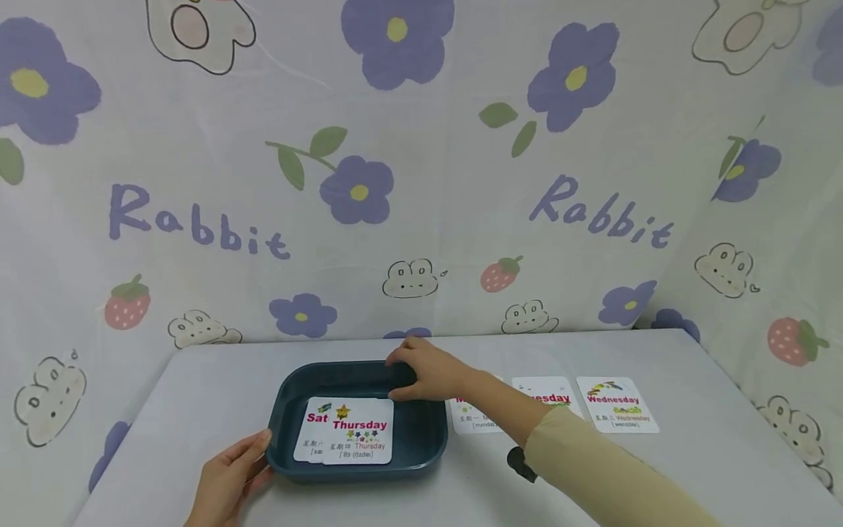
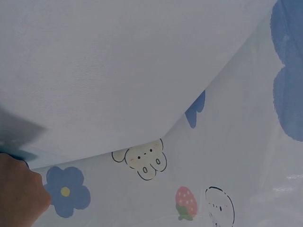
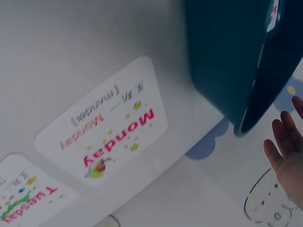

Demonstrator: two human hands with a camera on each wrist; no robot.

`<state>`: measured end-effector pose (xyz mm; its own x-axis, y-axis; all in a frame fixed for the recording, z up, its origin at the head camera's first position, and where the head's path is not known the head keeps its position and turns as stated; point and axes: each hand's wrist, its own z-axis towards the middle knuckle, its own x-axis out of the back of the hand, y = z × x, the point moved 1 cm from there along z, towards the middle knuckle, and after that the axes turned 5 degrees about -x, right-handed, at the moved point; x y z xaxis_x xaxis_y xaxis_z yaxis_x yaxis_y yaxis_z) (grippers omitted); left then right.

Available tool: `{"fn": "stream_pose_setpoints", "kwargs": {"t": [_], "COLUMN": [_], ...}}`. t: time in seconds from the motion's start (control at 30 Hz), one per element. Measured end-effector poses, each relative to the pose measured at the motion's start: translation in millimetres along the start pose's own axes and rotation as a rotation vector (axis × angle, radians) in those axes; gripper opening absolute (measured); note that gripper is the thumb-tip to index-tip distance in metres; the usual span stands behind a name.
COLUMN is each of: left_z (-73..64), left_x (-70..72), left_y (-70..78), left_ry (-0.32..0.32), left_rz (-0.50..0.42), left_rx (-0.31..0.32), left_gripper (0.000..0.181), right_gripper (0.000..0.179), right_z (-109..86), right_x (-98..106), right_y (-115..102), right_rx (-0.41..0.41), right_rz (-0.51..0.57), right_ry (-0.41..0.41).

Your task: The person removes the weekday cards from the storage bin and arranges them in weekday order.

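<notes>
A dark teal tray (image 1: 358,472) stands on the table with two overlapping white word cards in it. The Thursday card (image 1: 358,435) lies on top and partly covers the card marked "Sat" (image 1: 312,439). My left hand (image 1: 230,468) holds the tray at its left rim; in the left wrist view only part of that hand (image 2: 21,194) shows at the corner. Over the tray's back right part is my right hand (image 1: 435,369), thumb and fingers apart. In the right wrist view its fingers look relaxed beside the tray wall (image 3: 222,61), with nothing between them.
Right of the tray lie a Monday card (image 3: 106,123), a Tuesday card (image 3: 28,189) and a Wednesday card (image 1: 617,406) in a row, the first two partly behind my right arm. A patterned cloth (image 1: 408,219) hangs behind the white table (image 1: 217,395).
</notes>
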<state>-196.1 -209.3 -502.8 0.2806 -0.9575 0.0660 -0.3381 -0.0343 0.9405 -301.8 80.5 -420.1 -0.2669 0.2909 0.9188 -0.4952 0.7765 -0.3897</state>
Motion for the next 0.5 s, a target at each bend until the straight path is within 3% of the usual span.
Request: {"fn": "stream_pose_setpoints", "kwargs": {"t": [0.2, 0.5], "left_z": [0.1, -2.3], "left_x": [0.3, 2.4], "left_y": [0.6, 0.5], "left_ry": [-0.019, -0.009], "left_rz": [-0.014, -0.027], "left_rx": [-0.032, -0.027], "left_gripper": [0.076, 0.075], "right_gripper": [0.050, 0.051], "right_z": [5.3, 11.2], "right_x": [-17, -34], "right_y": [-13, -27], "right_rx": [0.031, 0.023], "right_rz": [-0.021, -0.020], "right_ry": [-0.046, -0.103]}}
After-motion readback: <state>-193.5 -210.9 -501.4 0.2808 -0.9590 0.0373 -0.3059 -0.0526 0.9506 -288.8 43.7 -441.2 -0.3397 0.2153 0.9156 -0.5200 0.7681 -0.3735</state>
